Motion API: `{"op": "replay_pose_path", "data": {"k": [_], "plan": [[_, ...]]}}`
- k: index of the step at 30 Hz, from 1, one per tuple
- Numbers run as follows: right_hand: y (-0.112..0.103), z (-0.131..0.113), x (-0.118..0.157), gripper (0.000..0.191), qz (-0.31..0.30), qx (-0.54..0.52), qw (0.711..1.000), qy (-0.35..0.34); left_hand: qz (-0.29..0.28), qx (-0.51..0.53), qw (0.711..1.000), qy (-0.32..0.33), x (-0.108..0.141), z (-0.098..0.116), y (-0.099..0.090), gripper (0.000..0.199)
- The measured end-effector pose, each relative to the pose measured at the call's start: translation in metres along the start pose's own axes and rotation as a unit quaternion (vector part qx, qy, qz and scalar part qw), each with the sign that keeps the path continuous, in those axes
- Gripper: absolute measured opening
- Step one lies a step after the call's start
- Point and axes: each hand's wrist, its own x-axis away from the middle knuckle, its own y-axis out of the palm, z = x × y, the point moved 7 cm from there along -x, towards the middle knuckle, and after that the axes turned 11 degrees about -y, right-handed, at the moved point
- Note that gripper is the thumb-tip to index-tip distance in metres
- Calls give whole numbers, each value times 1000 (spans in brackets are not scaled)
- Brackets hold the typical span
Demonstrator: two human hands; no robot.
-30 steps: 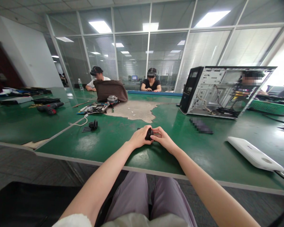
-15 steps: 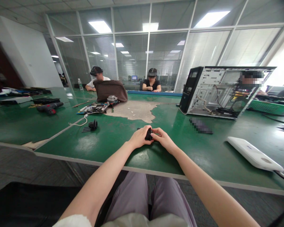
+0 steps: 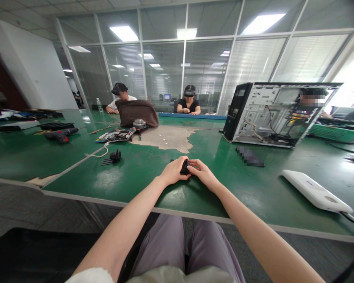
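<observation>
Just above the green tabletop near its front edge, my left hand [image 3: 174,171] is wrapped round a small black part [image 3: 184,167]. My fingers cover most of it, so its kind is hard to make out. From the other side, my right hand [image 3: 204,173] grips the part's right end between thumb and fingertips. To the left on the table lies a black round fitting [image 3: 115,156] with thin black strips [image 3: 107,161] beside it.
Behind on the left are a circuit board [image 3: 118,135], a brown bag [image 3: 138,113] and a power drill [image 3: 61,135]. To the right stand an opened computer case [image 3: 279,114], a pixelated dark flat object [image 3: 250,156] and a white device [image 3: 317,191] with a cable. People sit across the table.
Both hands keep the same hold on the black part. The whole view has shifted very slightly; nothing else visibly differs.
</observation>
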Motion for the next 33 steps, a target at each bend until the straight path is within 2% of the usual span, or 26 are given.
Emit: {"op": "replay_pose_path", "data": {"k": [5,10,16,22,28,33], "plan": [[3,-8,1,30,-10,-14,1000,-15,-1,-4,1000,-5,0,0,0,56],[2,-8,0,21,4,-8,1000,-19,1,-3,1000,-1,0,1,0,57],[-1,-1,-1,27,10,4,1000,-2,3,-2,1000,-3,0,0,0,57],[3,-9,1,28,-3,-14,1000,-15,2,-2,1000,1,0,1,0,55],[3,-10,1,19,9,-3,1000,-16,5,-3,1000,5,0,0,1,57],[1,-3,0,26,6,3,1000,-5,8,-7,1000,5,-1,-1,1,59]]}}
